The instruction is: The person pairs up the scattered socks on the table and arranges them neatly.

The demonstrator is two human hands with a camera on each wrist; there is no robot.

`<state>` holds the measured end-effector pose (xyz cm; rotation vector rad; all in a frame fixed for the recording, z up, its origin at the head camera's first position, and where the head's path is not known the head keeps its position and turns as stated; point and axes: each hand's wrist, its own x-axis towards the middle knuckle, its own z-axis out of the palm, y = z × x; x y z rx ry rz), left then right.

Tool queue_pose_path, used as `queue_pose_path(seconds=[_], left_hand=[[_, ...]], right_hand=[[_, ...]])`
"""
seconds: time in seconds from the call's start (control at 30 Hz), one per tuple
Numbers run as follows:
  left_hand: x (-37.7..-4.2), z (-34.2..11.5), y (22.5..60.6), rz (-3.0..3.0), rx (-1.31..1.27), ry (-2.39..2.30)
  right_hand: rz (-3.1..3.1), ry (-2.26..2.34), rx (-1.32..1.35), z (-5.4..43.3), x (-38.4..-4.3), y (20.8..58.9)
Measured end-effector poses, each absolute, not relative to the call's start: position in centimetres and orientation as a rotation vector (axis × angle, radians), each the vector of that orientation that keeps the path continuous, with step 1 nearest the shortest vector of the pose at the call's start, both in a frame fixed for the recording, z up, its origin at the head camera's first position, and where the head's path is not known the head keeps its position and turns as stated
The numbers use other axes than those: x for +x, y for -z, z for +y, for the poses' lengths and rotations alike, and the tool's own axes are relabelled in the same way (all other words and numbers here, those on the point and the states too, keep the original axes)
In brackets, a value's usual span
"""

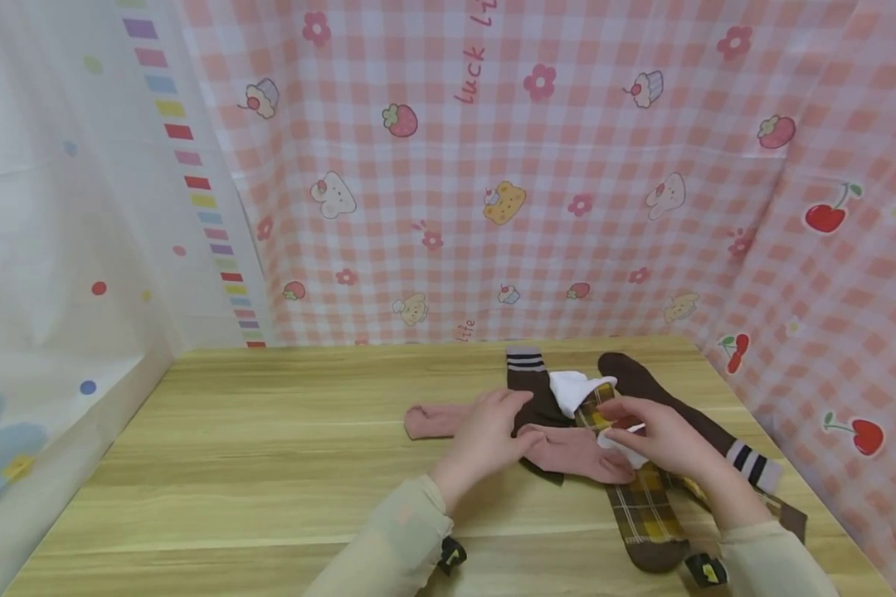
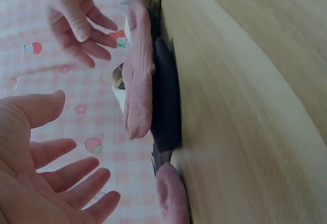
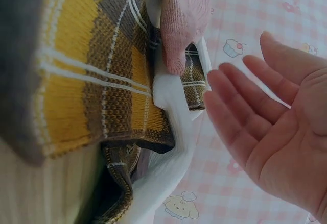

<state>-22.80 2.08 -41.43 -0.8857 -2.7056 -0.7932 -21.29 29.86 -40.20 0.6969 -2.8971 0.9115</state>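
Observation:
Several socks lie in a loose pile on the right half of the table. My left hand [image 1: 485, 435] hovers by a pink sock [image 1: 578, 453] on top of the pile, its fingers spread and holding nothing. Over the right part of the pile is my right hand [image 1: 668, 439], also with nothing in its relaxed fingers. A yellow-brown plaid sock [image 3: 112, 76] runs toward the near edge, with white sock fabric [image 3: 171, 94] against it. Another pink sock [image 1: 429, 420] extends left, partly behind my left hand. Under the pile's left side lies a dark brown sock [image 1: 526, 385] with a striped cuff.
Another dark brown sock [image 1: 664, 396] slants along the right side behind my right hand. Pink checked cloth [image 1: 448, 232] walls off the back and right, and white cloth [image 1: 82, 207] the left. Small black devices [image 1: 451, 554] sit at both wrists above the wooden table [image 1: 269, 464].

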Motion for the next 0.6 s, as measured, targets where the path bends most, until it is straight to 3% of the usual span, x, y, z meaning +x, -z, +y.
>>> queue_pose_path(seconds=[0.6], left_hand=[[-23.9,2.8,43.9,-2.731,-0.709,1.352]], right_hand=[[-3.042,-0.730,0.458,29.8,-20.7,41.5]])
